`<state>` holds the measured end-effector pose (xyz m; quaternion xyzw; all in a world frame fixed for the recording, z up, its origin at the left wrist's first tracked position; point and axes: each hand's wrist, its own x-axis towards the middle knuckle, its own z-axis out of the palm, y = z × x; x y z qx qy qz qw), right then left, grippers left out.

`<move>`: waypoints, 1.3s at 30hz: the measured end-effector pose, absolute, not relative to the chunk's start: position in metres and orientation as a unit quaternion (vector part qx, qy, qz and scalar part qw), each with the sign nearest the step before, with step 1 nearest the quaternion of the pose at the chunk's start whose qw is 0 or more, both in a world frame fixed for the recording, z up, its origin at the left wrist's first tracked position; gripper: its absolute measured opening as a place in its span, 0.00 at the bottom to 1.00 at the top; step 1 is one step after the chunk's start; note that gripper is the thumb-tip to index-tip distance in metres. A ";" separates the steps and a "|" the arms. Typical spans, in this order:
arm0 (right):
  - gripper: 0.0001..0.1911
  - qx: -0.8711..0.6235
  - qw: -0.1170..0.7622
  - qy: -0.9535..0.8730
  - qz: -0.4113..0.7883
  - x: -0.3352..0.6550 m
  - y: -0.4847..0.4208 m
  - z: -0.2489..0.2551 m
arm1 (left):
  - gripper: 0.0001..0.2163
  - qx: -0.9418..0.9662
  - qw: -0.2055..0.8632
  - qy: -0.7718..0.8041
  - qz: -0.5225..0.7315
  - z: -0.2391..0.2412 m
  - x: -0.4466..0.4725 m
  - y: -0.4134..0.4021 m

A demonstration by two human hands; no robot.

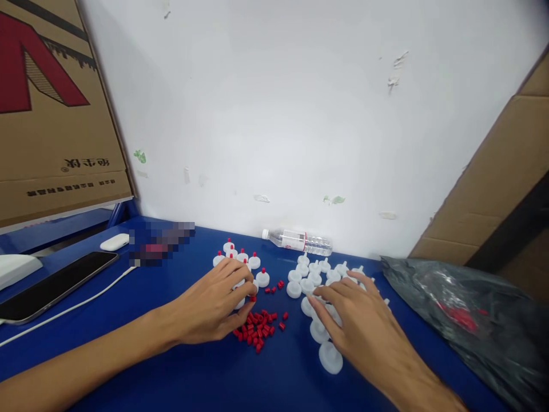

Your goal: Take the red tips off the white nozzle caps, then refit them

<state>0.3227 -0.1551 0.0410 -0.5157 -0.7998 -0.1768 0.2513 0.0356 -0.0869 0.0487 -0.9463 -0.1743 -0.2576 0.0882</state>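
My left hand (223, 300) is closed, with a small red cap (253, 298) between thumb and index finger. Under and behind it stand several white spouted lids with red caps on their spouts, one white lid (262, 279) in plain sight. A heap of loose red caps (259, 326) lies just right of the left thumb. My right hand (355, 309) reaches over a group of bare white spouted lids (294, 289). Its thumb and index tips pinch at the spout of one white lid (306, 307); the contact is partly hidden. Its other fingers are spread above the group.
A clear plastic bottle (295, 241) lies along the wall. A dark plastic bag (450, 326) with red bits covers the right side. To the left are a phone (55, 286), a white cable (81, 308) and a white case (114, 242). Cardboard (493, 171) stands at right.
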 end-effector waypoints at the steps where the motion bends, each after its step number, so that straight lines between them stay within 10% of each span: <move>1: 0.11 -0.516 0.246 -0.802 -0.174 0.322 -0.155 0.039 | 0.04 -0.945 0.084 -0.174 -0.262 0.048 0.036 -0.088; 39: 0.09 -0.378 0.253 -0.880 -0.136 0.309 -0.167 0.048 | 0.12 -0.887 -0.082 -0.167 -0.422 0.031 0.047 -0.102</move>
